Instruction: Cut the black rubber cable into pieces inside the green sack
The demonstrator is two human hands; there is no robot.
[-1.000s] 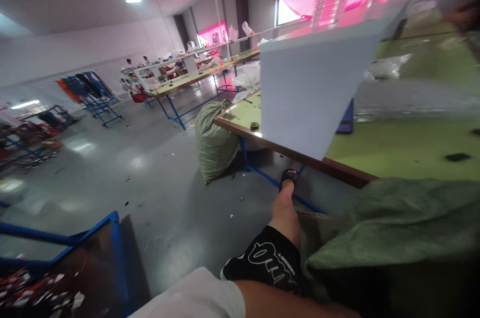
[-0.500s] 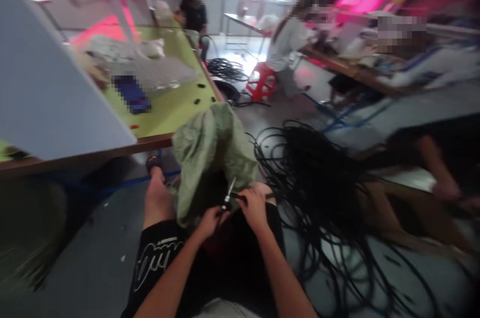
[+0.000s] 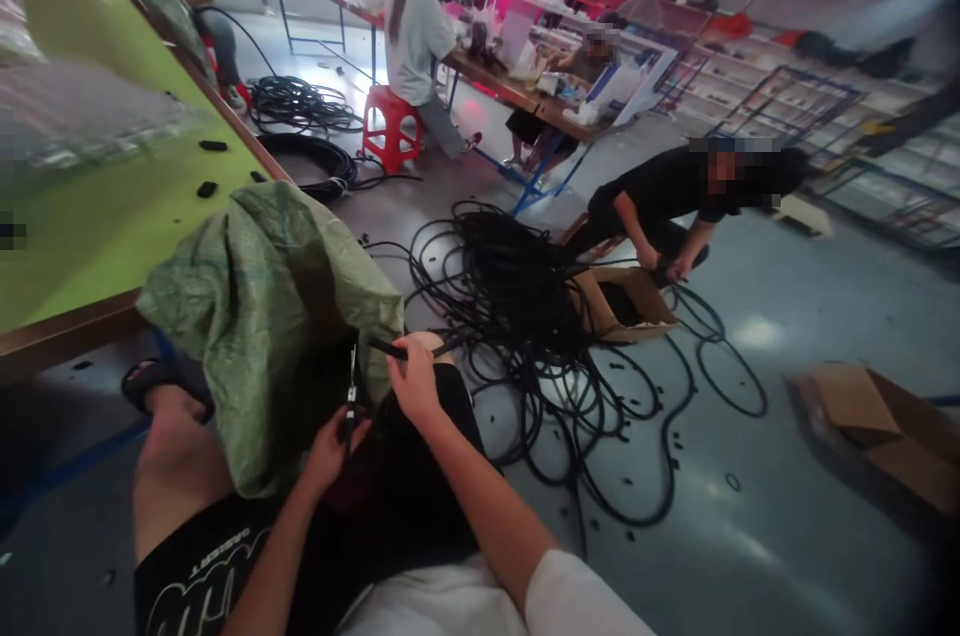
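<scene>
My left hand [image 3: 335,446] is closed round the dark handles of a pair of scissors [image 3: 352,386], whose slim metal blades point up. My right hand [image 3: 414,381] grips a black rubber tube [image 3: 386,348] near its end, which sticks out to the left toward the blades. A gap separates the tube end from the scissors. Between my knees hangs a green woven sack [image 3: 255,306] with its mouth open and dark inside. The tube seems to run behind my right hand toward a big tangled heap of black tubing [image 3: 517,286] on the floor.
A green-topped table [image 3: 90,246] stands at the left with short black pieces [image 3: 208,188] on it. A crouching co-worker [image 3: 660,206] handles tubing beside a cardboard box [image 3: 626,306]. Another person sits on a red stool [image 3: 391,126]. Another box [image 3: 877,416] lies at the right.
The view has swung to the right. My right hand and the tube have drawn away from the scissors, where before the tube end was close against them. Both hands keep their grip.
</scene>
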